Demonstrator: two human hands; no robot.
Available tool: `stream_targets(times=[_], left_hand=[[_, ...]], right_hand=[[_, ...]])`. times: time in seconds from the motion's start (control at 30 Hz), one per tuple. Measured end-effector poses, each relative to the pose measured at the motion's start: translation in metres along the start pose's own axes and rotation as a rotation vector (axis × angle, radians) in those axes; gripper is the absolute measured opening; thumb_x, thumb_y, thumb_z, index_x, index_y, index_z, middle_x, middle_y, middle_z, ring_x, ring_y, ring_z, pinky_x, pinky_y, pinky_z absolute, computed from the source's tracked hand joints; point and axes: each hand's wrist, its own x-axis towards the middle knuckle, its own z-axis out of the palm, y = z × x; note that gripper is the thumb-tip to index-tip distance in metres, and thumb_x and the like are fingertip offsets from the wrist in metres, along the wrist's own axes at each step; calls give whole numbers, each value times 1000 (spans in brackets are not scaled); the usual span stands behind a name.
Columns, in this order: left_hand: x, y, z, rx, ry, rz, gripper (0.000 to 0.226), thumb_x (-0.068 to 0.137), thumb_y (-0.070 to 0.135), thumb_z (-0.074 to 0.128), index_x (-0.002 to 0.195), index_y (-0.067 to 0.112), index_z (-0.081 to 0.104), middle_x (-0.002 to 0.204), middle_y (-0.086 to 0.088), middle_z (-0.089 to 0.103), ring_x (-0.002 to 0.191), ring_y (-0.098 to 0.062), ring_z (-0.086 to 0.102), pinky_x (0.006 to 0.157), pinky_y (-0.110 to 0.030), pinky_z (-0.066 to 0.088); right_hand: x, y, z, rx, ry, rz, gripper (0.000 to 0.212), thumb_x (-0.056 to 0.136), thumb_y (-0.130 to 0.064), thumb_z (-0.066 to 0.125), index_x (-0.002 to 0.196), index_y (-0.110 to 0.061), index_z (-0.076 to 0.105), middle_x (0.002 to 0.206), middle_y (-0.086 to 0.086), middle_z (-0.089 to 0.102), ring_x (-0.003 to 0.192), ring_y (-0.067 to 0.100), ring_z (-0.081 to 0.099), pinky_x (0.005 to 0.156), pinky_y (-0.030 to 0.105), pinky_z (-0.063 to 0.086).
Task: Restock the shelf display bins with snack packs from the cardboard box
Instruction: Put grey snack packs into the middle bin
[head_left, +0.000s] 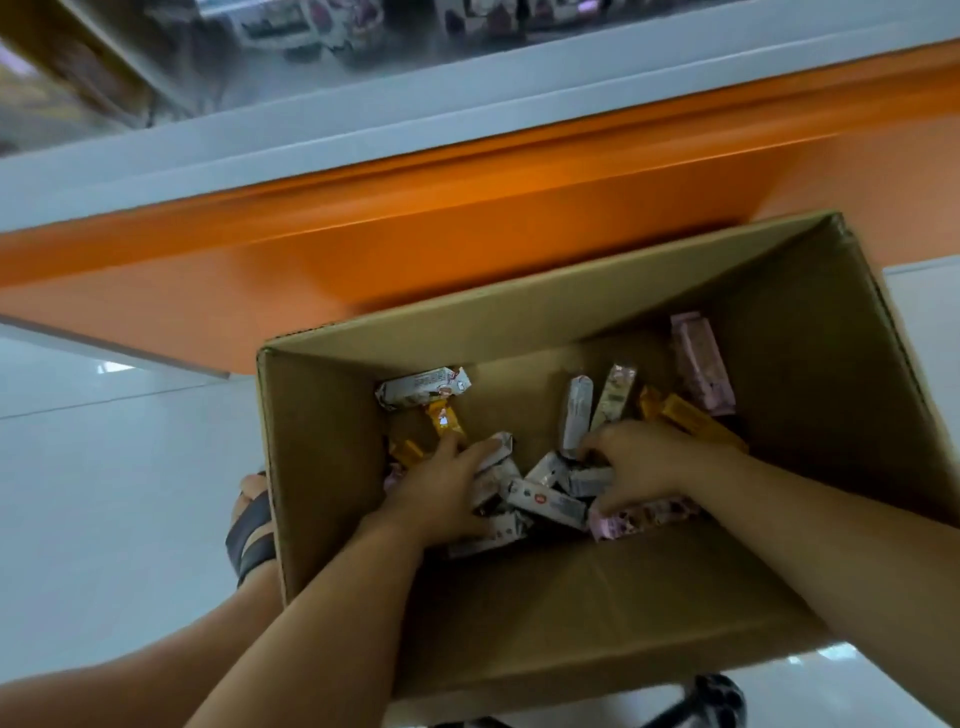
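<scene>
Progress: mid-task | cardboard box (519, 613), lower centre: many snack packs (545, 501) remain | left hand (441, 491): on packs, grip unclear | right hand (641, 462): clutching packs

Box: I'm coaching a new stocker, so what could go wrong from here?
1. The packs are a loose mix of white, yellow and pink; a handful taken by the left hand or right hand may get different kinds restocked together.
2. The box looks deep; loose packs could slip off a handful while lifting.
</scene>
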Motion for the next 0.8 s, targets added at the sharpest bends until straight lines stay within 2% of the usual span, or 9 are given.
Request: stream_targets(times=[0.1,0.23,0.37,0.47,0.53,0.6,0.67,0.73,0.8], left_hand=[[1,3,0,-227,138,27,71,87,30,67,147,31,29,149,-1,26,128,-20,41,98,-27,41],[-2,7,6,-371,215,23,57,90,24,65,142,25,41,142,2,34,124,-14,44,94,-15,35],[-3,7,6,-505,279,4,57,86,12,68,138,21,46,130,5,46,117,-10,48,90,-15,39],[-3,9,2,-651,196,-17,61,85,9,68,139,18,42,122,8,52,109,-4,51,78,-4,40],[-3,9,5,-611,112,6,71,82,10,72,143,18,36,135,2,49,121,-10,50,88,-8,40],[-5,10,7,-494,43,9,85,79,15,76,148,22,27,146,0,35,132,-15,39,102,-18,37],[-7,9,11,-417,-4,-13,94,77,20,78,151,26,20,151,0,24,136,-17,33,109,-25,33],[-10,6,13,-404,-17,-39,97,76,21,79,151,28,18,152,-1,21,136,-18,32,111,-29,33],[-12,4,14,-423,-10,-56,95,77,21,79,151,29,19,149,-1,24,134,-18,34,109,-29,34]], right_hand=[[2,-18,12,-145,115,-56,81,70,-58,72,138,-27,40,136,-1,49,121,21,49,96,35,44],[5,-34,29,-235,283,-91,69,78,-49,69,135,-24,40,134,2,47,120,25,47,95,36,41],[12,-33,27,-110,361,-39,54,78,-46,66,122,-23,47,118,4,56,107,24,55,79,33,47],[17,-22,14,137,398,60,46,78,-48,67,115,-24,53,107,1,63,95,19,61,71,30,50],[18,-13,3,371,448,120,46,79,-43,70,117,-23,55,106,2,66,94,19,63,75,33,53],[18,-7,-6,638,520,154,47,80,-35,72,121,-18,55,108,7,67,98,22,63,77,31,51],[17,-3,-12,787,537,168,55,80,-32,74,127,-13,52,114,10,64,104,23,60,76,28,47],[17,-2,-11,734,505,167,60,80,-33,74,130,-12,49,117,9,62,104,21,59,74,27,45],[14,-2,-6,553,420,170,63,79,-33,75,131,-12,47,118,10,61,102,21,59,76,28,48]])
